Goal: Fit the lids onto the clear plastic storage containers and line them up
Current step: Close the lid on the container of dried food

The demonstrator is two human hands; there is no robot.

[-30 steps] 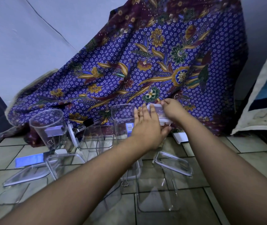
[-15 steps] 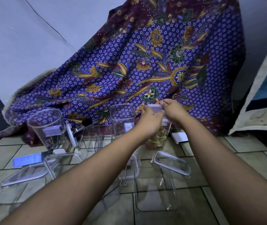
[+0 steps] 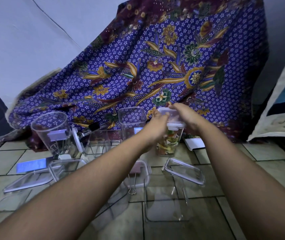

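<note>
- Clear plastic lid, white-rimmed with snap flaps, sits on the filled tub. The left hand curls round its nine o'clock edge and the right hand round its three o'clock edge, both clamped on it.
- The lid looks light, stiff and slick. It is probably best held at the rim and pressed down evenly, since a tall narrow tub may tip.
- The tub, square-mouthed and tapering, stands on the tiled floor, packed with colourful scraps.
- At its nine o'clock stands an empty square tub, and farther that way a round tub.
- At six o'clock lies a loose lid, glossy with rounded corners.
- At twelve o'clock hangs a soft, flowered purple cloth.
</note>
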